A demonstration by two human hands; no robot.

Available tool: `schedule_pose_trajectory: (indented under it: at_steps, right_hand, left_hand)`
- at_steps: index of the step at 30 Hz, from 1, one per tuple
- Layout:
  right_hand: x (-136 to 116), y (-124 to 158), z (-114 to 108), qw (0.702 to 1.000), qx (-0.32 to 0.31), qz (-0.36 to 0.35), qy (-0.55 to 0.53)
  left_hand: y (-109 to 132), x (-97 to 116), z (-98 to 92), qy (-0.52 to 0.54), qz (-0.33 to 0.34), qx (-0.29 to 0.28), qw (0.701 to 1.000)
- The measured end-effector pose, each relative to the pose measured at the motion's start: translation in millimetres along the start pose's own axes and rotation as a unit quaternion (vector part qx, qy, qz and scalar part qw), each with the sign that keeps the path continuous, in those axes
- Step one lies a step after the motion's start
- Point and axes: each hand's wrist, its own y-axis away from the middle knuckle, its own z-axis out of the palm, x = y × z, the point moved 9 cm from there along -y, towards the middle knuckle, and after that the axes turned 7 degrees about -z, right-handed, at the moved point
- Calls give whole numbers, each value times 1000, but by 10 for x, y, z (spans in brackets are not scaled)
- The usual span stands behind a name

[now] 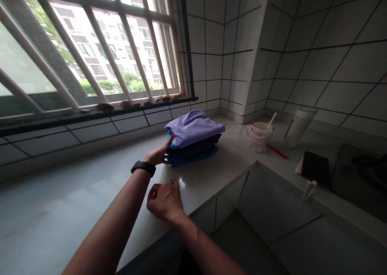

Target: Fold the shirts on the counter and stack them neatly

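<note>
A stack of folded clothes (192, 138) lies on the pale stone countertop (60, 186), with a lilac garment on top and dark purple and bright blue layers beneath. My left hand (159, 154) rests against the stack's near left side, fingers spread, with a black wristband (143, 167) on that wrist. Closer to me, my right hand (165, 200) sits on the countertop with its fingers curled, holding nothing. It is apart from the stack.
Barred windows and a dark sill with small brown lumps (104, 106) run along the left. Around the corner stand a cup in a plastic bag (258, 137), a white cylinder (299, 127), a red handle (277, 151) and a dark flat device (316, 168). The counter edge drops away below.
</note>
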Motion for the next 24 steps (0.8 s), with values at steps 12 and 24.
schedule_pose_trajectory:
  at_steps: [12,24]
  right_hand:
    - [24,-40,36,998,-12,4,57]
    - [25,4,-59,995,6,8,96]
  left_hand:
    - [158,87,110,-37,-93,13,995]
    - [1845,-1211,-674,-329,55,243,911]
